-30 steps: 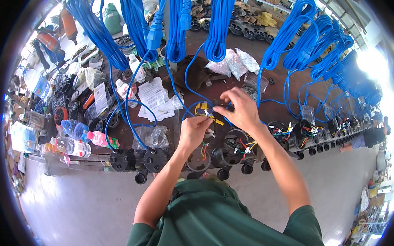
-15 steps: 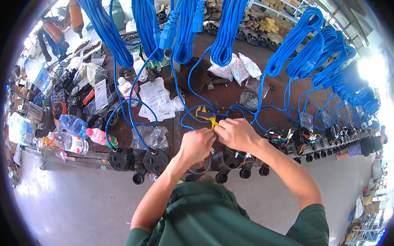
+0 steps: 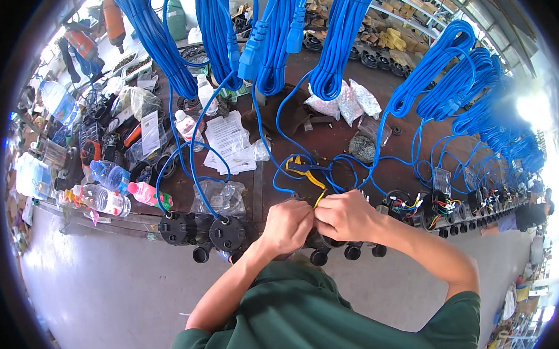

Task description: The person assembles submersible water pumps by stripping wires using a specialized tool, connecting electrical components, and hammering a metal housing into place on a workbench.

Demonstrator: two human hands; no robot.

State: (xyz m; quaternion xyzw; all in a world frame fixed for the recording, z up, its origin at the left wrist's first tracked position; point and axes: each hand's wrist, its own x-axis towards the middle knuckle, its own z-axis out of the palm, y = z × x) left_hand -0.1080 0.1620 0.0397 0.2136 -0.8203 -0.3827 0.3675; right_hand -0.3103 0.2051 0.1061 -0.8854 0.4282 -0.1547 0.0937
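My left hand (image 3: 289,225) and my right hand (image 3: 347,217) meet at the near edge of the table, fingers pinched and fingertips almost touching. Whatever they pinch is hidden behind the fingers. Just beyond them lies a pair of yellow-handled pliers (image 3: 308,167), one handle reaching toward my right fingers. A blue cable (image 3: 281,188) runs over the table toward my hands. Black round housings sit along the edge, partly covered by my hands; one capped housing (image 3: 227,234) with a blue cable in its top stands left of my left hand.
Bundled blue cables (image 3: 333,59) hang in a row above the table. Printed papers (image 3: 231,139), bottles (image 3: 148,194) and clear plastic bags (image 3: 220,198) lie to the left. White bags of small parts (image 3: 350,103) rest farther back. Wired housings (image 3: 438,208) line the edge to the right.
Both hands have moved nearer to me, away from the pliers, which now show more fully on the table. The whole view has shifted slightly.
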